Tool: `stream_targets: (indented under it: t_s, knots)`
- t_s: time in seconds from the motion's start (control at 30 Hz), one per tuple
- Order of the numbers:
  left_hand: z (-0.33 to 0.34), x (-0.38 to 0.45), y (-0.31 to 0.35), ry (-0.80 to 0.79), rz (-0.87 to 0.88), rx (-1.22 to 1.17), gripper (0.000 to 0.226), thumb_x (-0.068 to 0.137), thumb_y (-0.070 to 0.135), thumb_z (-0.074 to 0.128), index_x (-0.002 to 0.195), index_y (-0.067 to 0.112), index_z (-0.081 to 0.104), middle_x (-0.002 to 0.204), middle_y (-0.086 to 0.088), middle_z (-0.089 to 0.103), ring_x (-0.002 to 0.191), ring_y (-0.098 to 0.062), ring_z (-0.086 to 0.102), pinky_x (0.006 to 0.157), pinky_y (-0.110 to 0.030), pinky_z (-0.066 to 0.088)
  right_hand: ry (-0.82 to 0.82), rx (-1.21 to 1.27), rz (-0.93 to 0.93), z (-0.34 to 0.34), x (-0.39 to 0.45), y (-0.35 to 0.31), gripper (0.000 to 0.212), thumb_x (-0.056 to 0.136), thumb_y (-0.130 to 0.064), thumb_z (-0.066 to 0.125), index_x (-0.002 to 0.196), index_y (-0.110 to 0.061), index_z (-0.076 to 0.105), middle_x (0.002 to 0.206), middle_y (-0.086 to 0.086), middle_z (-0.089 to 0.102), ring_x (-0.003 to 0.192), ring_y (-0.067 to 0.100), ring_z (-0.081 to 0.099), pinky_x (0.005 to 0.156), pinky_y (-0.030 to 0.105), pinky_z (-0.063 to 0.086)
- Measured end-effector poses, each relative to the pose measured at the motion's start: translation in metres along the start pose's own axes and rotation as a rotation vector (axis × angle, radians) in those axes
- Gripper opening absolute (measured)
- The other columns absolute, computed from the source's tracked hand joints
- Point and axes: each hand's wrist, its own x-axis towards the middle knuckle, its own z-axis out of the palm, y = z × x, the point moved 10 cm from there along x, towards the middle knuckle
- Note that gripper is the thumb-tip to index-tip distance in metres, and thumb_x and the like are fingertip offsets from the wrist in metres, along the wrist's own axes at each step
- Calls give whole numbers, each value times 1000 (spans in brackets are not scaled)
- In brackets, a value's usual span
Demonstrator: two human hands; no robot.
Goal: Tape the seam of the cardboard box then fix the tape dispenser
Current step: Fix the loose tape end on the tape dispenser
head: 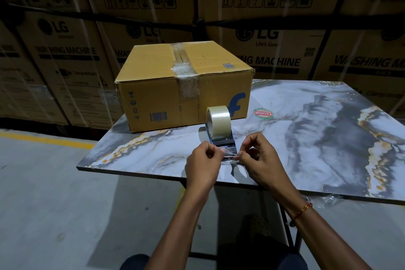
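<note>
marbled table [306, 138] | cardboard box [153, 98] | tape dispenser [220, 136] | round sticker [263, 114]

The cardboard box [184, 85] in front of me is yellow-brown, with a blue letter f and a dark blue barcode on its near side and a strip of clear, shiny tape over its top seam. My tape dispenser [221, 138] is blue with a black bar and carries a pale, translucent roll. The table [306, 129] is marbled grey, white and dark slate with gold-orange veins, and a red-orange thread circles my right wrist.
</note>
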Motion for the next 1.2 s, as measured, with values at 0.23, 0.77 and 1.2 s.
stream_targets:
  t_s: [0.23,0.77,1.2]
  knots:
    - [1,-2,-2,-11,-45,-40,19,87,36,70,76,20,69,74,2,72,80,-21,70,79,-49,60,5,-1,28,-3,-1,4,18,90,3,62,92,-12,52,82,11,64,77,23,76,72,59,56]
    - [-10,-15,0,-14,-37,-273,12,92,22,66,86,19,76,78,-1,73,79,-17,67,78,-37,56,-6,151,60,-4,3,10,22,92,8,58,90,-13,52,87,10,60,81,26,76,70,39,57]
    - [8,-19,-2,-178,-86,-345,12,89,18,73,96,12,66,87,-19,74,71,-19,67,71,-33,58,-20,168,62,-4,5,10,21,89,10,60,92,-9,51,81,7,61,78,23,73,67,34,56]
